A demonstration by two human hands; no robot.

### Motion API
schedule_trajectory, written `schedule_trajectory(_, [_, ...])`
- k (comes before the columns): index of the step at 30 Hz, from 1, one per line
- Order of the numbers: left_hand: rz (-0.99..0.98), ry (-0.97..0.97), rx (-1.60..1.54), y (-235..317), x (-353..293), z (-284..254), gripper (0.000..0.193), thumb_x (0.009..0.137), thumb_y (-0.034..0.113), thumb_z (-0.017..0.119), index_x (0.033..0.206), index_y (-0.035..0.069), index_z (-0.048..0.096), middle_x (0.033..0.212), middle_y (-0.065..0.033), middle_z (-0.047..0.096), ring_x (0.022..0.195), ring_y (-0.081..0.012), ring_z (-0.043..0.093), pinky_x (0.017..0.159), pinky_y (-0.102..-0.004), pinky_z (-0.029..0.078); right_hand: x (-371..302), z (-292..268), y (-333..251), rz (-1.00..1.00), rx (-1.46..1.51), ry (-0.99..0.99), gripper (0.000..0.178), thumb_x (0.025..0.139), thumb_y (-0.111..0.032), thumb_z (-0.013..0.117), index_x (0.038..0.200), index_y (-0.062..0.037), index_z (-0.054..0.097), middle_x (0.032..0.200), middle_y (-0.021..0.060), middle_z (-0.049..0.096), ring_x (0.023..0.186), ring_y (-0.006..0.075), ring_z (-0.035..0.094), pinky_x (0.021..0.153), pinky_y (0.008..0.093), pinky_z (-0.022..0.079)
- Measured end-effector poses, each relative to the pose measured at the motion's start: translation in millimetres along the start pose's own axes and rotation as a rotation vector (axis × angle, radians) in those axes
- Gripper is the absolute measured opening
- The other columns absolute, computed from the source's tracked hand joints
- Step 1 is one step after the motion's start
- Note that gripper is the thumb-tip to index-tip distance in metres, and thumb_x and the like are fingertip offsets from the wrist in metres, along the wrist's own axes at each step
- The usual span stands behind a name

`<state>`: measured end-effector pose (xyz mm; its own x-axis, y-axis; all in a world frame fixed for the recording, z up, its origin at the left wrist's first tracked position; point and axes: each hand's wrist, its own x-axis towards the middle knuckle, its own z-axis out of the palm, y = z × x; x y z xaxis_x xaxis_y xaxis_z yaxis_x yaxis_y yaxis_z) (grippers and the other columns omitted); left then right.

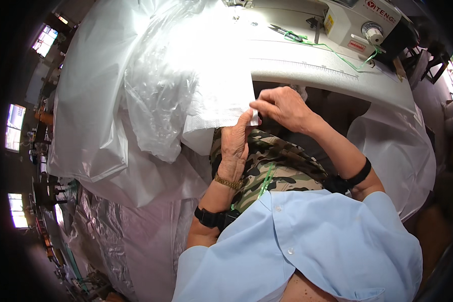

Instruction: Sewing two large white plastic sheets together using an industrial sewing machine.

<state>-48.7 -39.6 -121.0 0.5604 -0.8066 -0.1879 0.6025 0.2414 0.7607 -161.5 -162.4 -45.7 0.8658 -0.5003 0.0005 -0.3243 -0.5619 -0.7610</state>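
A white woven plastic sheet (220, 106) hangs over the front edge of the sewing table, its near corner above my lap. My left hand (235, 141) is closed on that corner, thumb on top and the other fingers mostly hidden beneath. Just to the right, my right hand (288, 109) has its fingers curled, with thumb and fingertips pinched at the sheet's right edge. Its fingertips are slightly blurred. Crumpled clear plastic film (158, 95) lies against the sheet's left side.
A sewing machine (360, 27) stands on the white table (287, 68) at the upper right. Thread snips (287, 34) and a green cord (337, 56) lie before it. Large white sheeting (93, 116) drapes down on the left. More translucent plastic (397, 151) hangs at the right.
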Motion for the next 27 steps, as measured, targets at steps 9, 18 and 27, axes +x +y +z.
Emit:
schedule_trajectory(9, [0.392, -0.709, 1.066, 47.3, -57.3, 29.8, 0.037, 0.088, 0.009, 0.070, 0.121, -0.006, 0.063, 0.107, -0.0157, 0.069, 0.101, -0.0283, 0.067, 0.092, -0.0384, 0.052, 21.8, 19.2, 26.0, 0.047, 0.744, -0.120, 0.040, 0.098, -0.040, 0.063, 0.069, -0.0141, 0.050, 0.066, -0.0091, 0.040, 0.063, 0.0029, 0.034, 0.057, 0.0230, 0.032])
schedule_trajectory(18, [1.423, -0.369, 1.588, 43.6, 3.2, 0.5, 0.028, 0.083, 0.002, 0.067, 0.112, -0.001, 0.066, 0.114, -0.0149, 0.063, 0.106, -0.0324, 0.062, 0.093, -0.0431, 0.047, 21.0, 33.3, 20.2, 0.134, 1.021, -0.049, 0.029, 0.098, -0.026, 0.061, 0.083, -0.0025, 0.067, 0.075, 0.0013, 0.064, 0.068, 0.0091, 0.059, 0.061, 0.0258, 0.051])
schedule_trajectory(27, [1.325, -0.454, 1.653, 51.0, 11.3, -8.9, 0.013, 0.083, 0.005, 0.065, 0.095, 0.003, 0.069, 0.097, -0.0061, 0.068, 0.099, -0.0210, 0.067, 0.103, -0.0449, 0.041, 67.7, -22.3, 3.9, -0.261, -0.538, 0.217, 0.033, 0.091, -0.028, 0.065, 0.076, 0.0013, 0.069, 0.069, 0.0201, 0.067, 0.070, 0.0387, 0.069, 0.065, 0.0449, 0.055])
